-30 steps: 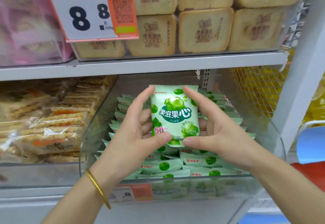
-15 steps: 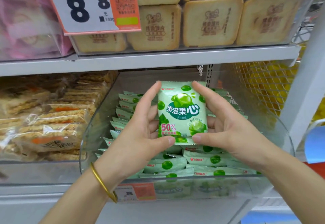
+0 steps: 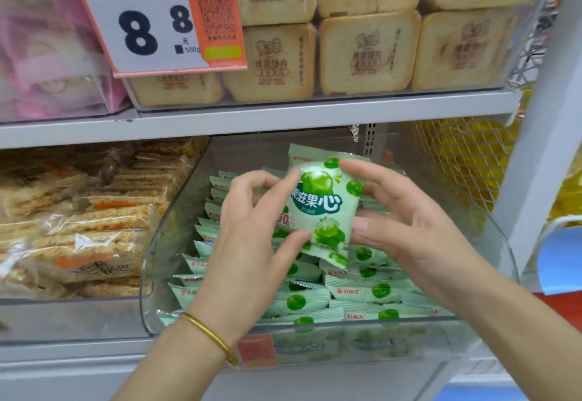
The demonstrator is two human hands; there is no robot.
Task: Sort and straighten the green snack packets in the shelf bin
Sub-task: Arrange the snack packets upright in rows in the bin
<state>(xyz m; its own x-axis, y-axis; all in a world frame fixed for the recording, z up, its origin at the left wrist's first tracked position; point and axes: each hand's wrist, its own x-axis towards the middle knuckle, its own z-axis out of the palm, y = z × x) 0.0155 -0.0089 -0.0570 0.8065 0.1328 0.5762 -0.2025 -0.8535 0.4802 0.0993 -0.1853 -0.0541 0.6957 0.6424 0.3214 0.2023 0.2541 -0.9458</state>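
Note:
A green snack packet (image 3: pixel 324 202) with white lettering is held upright and slightly tilted above the clear shelf bin (image 3: pixel 163 262). My left hand (image 3: pixel 252 243) pinches its left edge between thumb and forefinger. My right hand (image 3: pixel 406 230) grips its right edge, forefinger on top and thumb low. Several more green packets (image 3: pixel 362 293) lie in rows inside the bin below my hands, some flat at the front, others standing on edge along the left side (image 3: pixel 211 214).
A bin of brown rice-cracker packs (image 3: pixel 78 227) stands to the left. The shelf above (image 3: pixel 252 117) holds beige stamped cake packs (image 3: pixel 368 54) and an orange price tag (image 3: pixel 157 19). A white upright (image 3: pixel 544 136) and yellow mesh (image 3: pixel 463 158) are on the right.
The packet has tilted and turned slightly clockwise between my hands. My left fingers have shifted from flat behind it to a pinch at its left edge.

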